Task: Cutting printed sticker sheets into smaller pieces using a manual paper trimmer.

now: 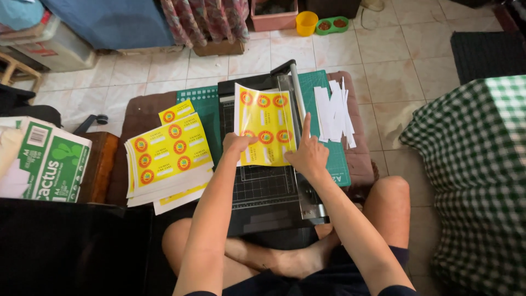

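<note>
Lining up a yellow label sheet on the paper cutter before a cut.

At the far left a green-and-white carton (52, 161) is sitting beside a stack of printed yellow sheets (167, 159) that is lying on the left part of the brown mat (139, 112). Next, the left hand (236, 143) is pressing down on the lower left corner of the yellow label sheet (265, 125), fingers curled flat on it rather than clamped round it. The sheet is lying on the black paper cutter (263, 186), its right edge running along the cutting rail (298, 96) and its top curling up. The right hand (309, 156) is pinning the sheet's lower right corner, forefinger stretched out along the rail, gripping nothing. By my reading the sheet is being squared; the next move calls for holding it still while the blade comes down. White offcut strips (333, 112) are lying on the mat's right edge.
</note>
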